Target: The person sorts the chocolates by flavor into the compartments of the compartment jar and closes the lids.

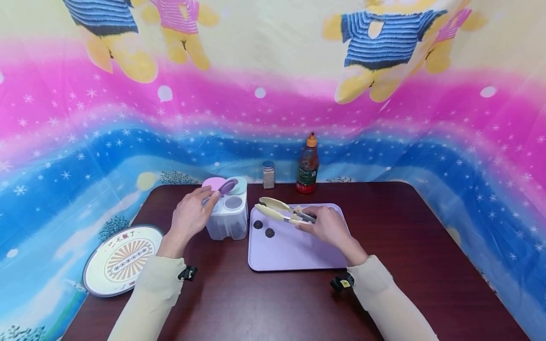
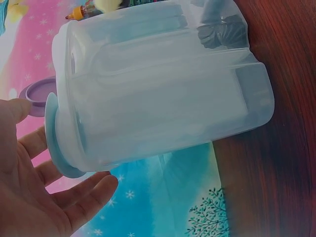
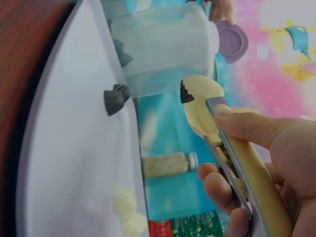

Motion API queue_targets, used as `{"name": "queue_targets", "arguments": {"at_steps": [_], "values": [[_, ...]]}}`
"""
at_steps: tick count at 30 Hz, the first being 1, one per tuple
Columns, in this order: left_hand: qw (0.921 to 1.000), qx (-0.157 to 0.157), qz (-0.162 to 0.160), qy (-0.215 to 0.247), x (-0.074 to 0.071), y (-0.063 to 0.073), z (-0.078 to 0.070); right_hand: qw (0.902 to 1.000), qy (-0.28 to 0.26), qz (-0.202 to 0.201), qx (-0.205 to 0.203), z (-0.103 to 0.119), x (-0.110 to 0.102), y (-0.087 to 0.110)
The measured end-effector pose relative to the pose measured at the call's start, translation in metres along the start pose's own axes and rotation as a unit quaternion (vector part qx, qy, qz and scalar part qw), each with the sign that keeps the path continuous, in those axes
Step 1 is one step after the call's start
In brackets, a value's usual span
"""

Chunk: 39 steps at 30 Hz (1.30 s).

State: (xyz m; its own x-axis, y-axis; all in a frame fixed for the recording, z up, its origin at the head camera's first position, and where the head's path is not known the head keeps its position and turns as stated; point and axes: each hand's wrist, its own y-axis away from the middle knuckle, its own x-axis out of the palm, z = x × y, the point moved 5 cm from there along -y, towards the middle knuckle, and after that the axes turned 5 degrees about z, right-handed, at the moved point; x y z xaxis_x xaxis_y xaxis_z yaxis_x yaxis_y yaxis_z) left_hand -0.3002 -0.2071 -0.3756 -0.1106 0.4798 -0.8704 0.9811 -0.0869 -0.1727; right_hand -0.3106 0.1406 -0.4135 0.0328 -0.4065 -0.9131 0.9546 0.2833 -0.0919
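My left hand (image 1: 192, 213) pinches a raised purple lid (image 1: 228, 186) between thumb and fingers, above a clear plastic container (image 1: 227, 225) with several round lids. Below the purple lid is an uncovered round opening (image 1: 233, 203). In the left wrist view, a dark shape (image 2: 224, 32) shows through the container's wall. My right hand (image 1: 330, 227) grips tongs (image 1: 277, 210) with cream heads, which hold a dark, ridged piece (image 3: 186, 92). The tongs are over the left part of the lilac tray (image 1: 298, 255), beside the container. Two dark ridged pieces (image 1: 269, 232) lie on the tray.
Pale cream pieces (image 3: 129, 212) lie on the tray too. Behind it stand a small blue-capped jar (image 1: 268, 175) and a sauce bottle (image 1: 308, 166) with an orange cap. A patterned plate (image 1: 95, 272) lies at the table's left edge, by the left forearm.
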Motion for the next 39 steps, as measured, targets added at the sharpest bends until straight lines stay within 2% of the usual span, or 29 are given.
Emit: {"name": "queue_targets", "arguments": {"at_steps": [17, 27, 39], "values": [[0.9999, -0.005, 0.012, -0.002, 0.0, 0.0, 0.0, 0.9978, -0.067, 0.003, 0.006, 0.027, -0.019, 0.004], [0.9999, -0.003, 0.01, -0.006, 0.001, 0.001, 0.0, 0.9967, -0.081, 0.0, 0.0, 0.044, -0.019, 0.002], [1.0, -0.001, 0.009, 0.001, 0.001, 0.001, -0.001, 0.9957, -0.091, -0.005, -0.016, 0.054, -0.014, -0.005]]}}
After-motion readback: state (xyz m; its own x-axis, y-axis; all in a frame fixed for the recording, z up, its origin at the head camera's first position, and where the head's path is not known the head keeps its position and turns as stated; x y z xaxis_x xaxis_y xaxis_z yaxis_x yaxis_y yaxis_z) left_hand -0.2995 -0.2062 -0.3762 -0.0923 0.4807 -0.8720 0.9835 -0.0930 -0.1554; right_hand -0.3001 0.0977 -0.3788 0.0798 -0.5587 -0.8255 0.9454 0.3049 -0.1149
